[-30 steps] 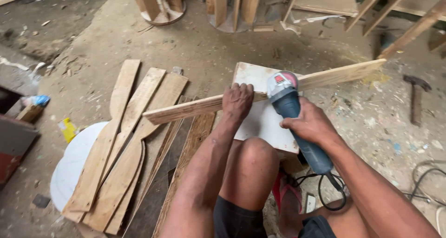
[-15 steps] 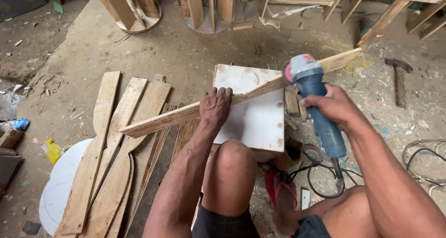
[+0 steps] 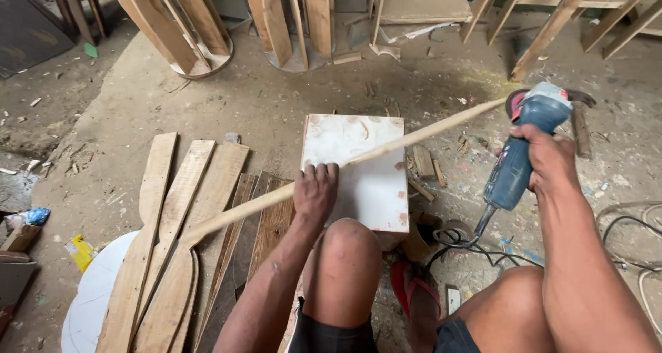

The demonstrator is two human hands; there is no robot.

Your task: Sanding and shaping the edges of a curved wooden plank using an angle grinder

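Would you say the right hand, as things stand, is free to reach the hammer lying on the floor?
Probably not yet: the right hand is wrapped around the blue angle grinder, which also hides most of the hammer. The hammer lies close by, just beyond it, with nothing else between.

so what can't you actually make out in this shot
- Head view: the angle grinder disc is mostly behind the guard, so its contact with the wooden slat is unclear.
- The right hand covers the grinder's switch.
- The left hand hides the slat beneath it.
- The hammer is partly behind the grinder.
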